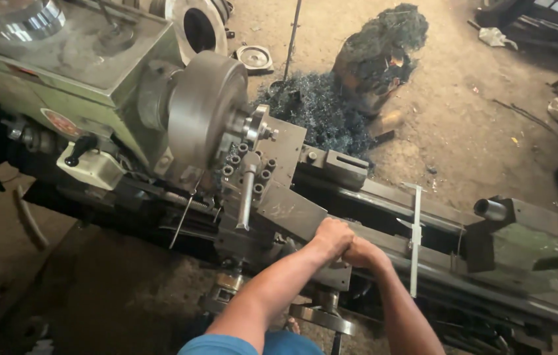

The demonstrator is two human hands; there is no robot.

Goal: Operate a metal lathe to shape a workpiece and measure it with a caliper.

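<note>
I look down on a metal lathe. My left hand [333, 238] is closed in a fist on the carriage [292, 213], gripping something I cannot make out. My right hand [362, 253] is closed right beside it, touching the left hand, its grip hidden too. To the left, the big round chuck [203, 108] holds a small metal workpiece [257, 126] close to the tool post [249, 174] with its upright handle. A handwheel [318, 317] sits below my forearms.
A steel caliper [416, 236] lies across the lathe bed. The green tailstock [529, 240] stands at the right. Behind the lathe, dark metal shavings [322, 108] are heaped on the dirt floor beside a tree stump [377, 59]. A green headstock [62, 72] fills the upper left.
</note>
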